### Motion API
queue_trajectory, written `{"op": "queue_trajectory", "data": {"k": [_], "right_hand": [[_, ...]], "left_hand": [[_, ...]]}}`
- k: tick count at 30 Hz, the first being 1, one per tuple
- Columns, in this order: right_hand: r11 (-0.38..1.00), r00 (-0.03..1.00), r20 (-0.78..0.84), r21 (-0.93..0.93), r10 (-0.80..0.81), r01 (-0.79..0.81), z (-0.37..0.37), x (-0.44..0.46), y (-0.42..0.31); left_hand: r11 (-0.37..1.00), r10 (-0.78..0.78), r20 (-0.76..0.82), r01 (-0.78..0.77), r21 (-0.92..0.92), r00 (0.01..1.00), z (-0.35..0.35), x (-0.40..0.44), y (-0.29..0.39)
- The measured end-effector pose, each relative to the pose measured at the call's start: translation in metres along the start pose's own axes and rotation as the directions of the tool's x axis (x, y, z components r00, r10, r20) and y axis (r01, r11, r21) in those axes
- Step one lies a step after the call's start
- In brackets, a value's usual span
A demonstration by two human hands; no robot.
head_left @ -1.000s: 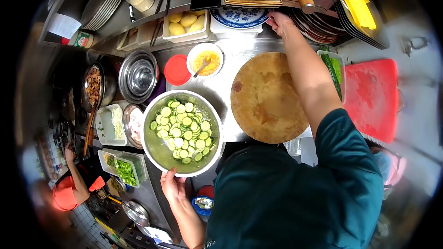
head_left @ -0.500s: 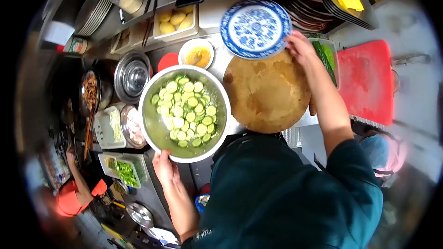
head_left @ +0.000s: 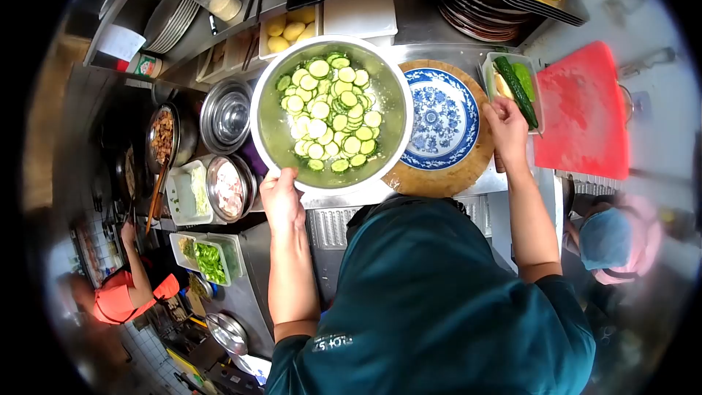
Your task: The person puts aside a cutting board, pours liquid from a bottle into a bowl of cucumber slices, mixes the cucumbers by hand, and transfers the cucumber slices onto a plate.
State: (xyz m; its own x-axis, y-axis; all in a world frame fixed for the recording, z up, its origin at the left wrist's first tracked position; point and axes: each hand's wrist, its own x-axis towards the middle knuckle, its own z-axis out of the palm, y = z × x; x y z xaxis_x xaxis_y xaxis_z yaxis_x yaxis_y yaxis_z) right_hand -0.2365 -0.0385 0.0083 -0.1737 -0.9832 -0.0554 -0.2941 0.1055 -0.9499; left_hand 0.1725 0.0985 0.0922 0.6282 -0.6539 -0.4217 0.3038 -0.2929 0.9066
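My left hand (head_left: 284,196) grips the near rim of a steel bowl (head_left: 274,135) that holds sliced cucumber (head_left: 338,106). The bowl is beside a blue and white plate (head_left: 439,118) and overlaps its left side. Under the plate is a round wooden board (head_left: 437,182). At the board's right edge is my right hand (head_left: 506,126), just off the plate's rim, with its fingers bent together; whether they touch anything I cannot make out. A plastic box with whole cucumbers (head_left: 516,91) stands beyond that hand.
A red cutting board (head_left: 581,113) lies at the right. Steel bowls (head_left: 226,115), a bowl of meat (head_left: 228,186) and a tub of greens (head_left: 210,262) stand left. Stacked plates (head_left: 482,14) are at the back. Other people (head_left: 121,296) are at both sides.
The plate has come down onto the wooden board, and my right hand has moved off it to the right. My left hand has carried the bowl up and right toward the plate.
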Motion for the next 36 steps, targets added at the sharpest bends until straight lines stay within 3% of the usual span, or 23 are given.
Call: {"op": "queue_trajectory", "data": {"k": [1, 2, 3, 5, 7, 10, 13, 15, 17, 20, 23, 25, 28, 30, 33, 36], "right_hand": [[0.986, 0.983, -0.073, -0.019, -0.168, 0.167, 0.007, -0.011, -0.046], [0.985, 0.982, 0.076, 0.003, -0.171, 0.171, 0.012, -0.020, -0.083], [0.985, 0.960, 0.221, 0.026, -0.175, 0.173, 0.020, -0.025, -0.109], [0.982, 0.940, 0.310, -0.075, -0.143, 0.174, 0.055, -0.024, -0.136], [0.982, 0.963, 0.269, -0.186, 0.013, 0.038, 0.097, 0.010, -0.106], [0.994, 0.971, 0.237, -0.113, 0.019, 0.008, 0.114, 0.034, -0.122], [0.989, 0.947, 0.305, -0.068, -0.104, 0.131, 0.118, 0.026, -0.131], [0.876, 0.837, 0.373, -0.113, -0.400, 0.469, 0.127, 0.026, -0.116], [0.834, 0.592, 0.758, -0.119, -0.275, 0.539, 0.118, 0.031, -0.118], [0.661, 0.340, 0.870, -0.022, -0.356, 0.750, 0.098, 0.027, -0.121], [0.555, 0.628, 0.646, -0.357, -0.434, 0.751, 0.085, 0.016, -0.109], [0.585, 0.708, 0.619, -0.451, -0.340, 0.675, 0.095, 0.011, -0.097], [0.640, 0.761, 0.622, -0.511, -0.184, 0.573, 0.119, -0.003, -0.093], [0.689, 0.766, 0.566, -0.425, -0.304, 0.587, 0.131, -0.003, -0.065], [0.670, 0.727, 0.568, -0.370, -0.386, 0.644, 0.135, 0.002, -0.045], [0.640, 0.711, 0.579, -0.380, -0.398, 0.668, 0.135, 0.006, -0.039]], "left_hand": [[0.994, -0.009, 0.011, 0.007, 0.109, 1.000, 0.001, 0.001, -0.001], [0.992, 0.126, 0.079, -0.124, -0.034, 0.989, 0.009, 0.009, -0.015], [0.993, 0.118, 0.090, -0.117, -0.015, 0.989, 0.018, 0.008, -0.013], [0.984, 0.168, 0.126, -0.159, -0.083, 0.978, 0.037, 0.011, -0.017], [0.984, 0.177, 0.164, -0.170, -0.056, 0.970, 0.062, -0.001, -0.019], [0.992, 0.115, 0.246, -0.123, 0.017, 0.963, 0.080, -0.008, -0.029], [0.999, 0.051, 0.215, -0.051, -0.007, 0.975, 0.094, -0.008, -0.034], [0.999, 0.024, 0.188, -0.016, -0.042, 0.982, 0.102, -0.007, -0.035], [0.994, 0.083, 0.215, -0.064, -0.092, 0.973, 0.107, -0.004, -0.037], [0.981, 0.155, 0.200, -0.126, -0.150, 0.968, 0.114, -0.006, -0.024], [0.958, 0.274, 0.194, -0.251, -0.138, 0.942, 0.111, -0.001, -0.024], [0.946, 0.316, 0.164, -0.297, -0.128, 0.935, 0.118, -0.007, -0.016], [0.902, 0.432, 0.122, -0.430, -0.044, 0.893, 0.130, -0.006, -0.013], [0.826, 0.561, 0.091, -0.564, 0.010, 0.823, 0.130, 0.014, -0.027], [0.851, 0.521, 0.042, -0.523, 0.043, 0.852, 0.130, 0.014, -0.027], [0.794, 0.604, 0.012, -0.602, 0.087, 0.797, 0.134, 0.017, -0.033]]}}
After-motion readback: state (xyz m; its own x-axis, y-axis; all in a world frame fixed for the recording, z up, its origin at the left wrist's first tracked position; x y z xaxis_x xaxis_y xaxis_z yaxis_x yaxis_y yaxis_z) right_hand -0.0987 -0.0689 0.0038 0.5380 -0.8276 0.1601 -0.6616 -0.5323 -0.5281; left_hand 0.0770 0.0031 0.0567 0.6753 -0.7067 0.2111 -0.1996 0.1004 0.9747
